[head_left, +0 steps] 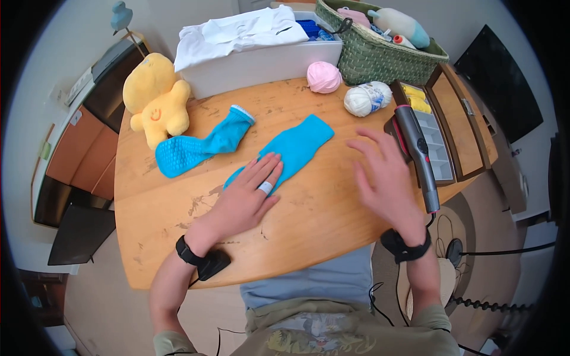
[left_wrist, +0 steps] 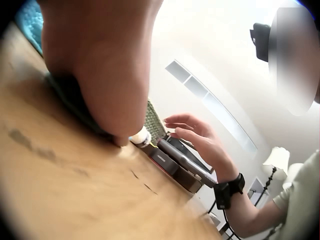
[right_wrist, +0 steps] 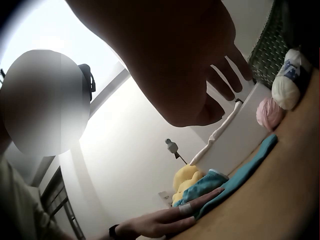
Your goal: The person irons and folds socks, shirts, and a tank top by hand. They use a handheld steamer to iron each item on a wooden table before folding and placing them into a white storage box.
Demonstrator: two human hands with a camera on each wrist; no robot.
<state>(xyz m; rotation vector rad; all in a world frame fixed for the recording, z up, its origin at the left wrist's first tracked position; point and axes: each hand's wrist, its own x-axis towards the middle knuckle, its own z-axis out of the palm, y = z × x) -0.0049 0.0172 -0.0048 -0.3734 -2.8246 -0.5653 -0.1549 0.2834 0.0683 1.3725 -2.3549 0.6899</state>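
A blue sock [head_left: 303, 142] lies flat and slanting on the wooden table. My left hand [head_left: 246, 193] rests on its lower end, fingers straight, with a white band round one finger. To the left lies a second blue sock [head_left: 205, 142], rumpled, its dotted sole showing and its white-edged cuff pointing away. My right hand [head_left: 386, 178] is held over the table to the right of the flat sock, fingers spread and slightly bent, with nothing in them. In the right wrist view the left hand [right_wrist: 165, 220] presses on the flat sock [right_wrist: 240, 175].
A yellow plush toy [head_left: 157, 107] sits at the back left. Behind are a white box [head_left: 255, 65] with white cloth and a green basket [head_left: 380, 62]. Pink yarn [head_left: 323, 77], white yarn [head_left: 368, 99], a hair styling tool [head_left: 420, 148] and an open compartment box [head_left: 439, 157] stand at the right.
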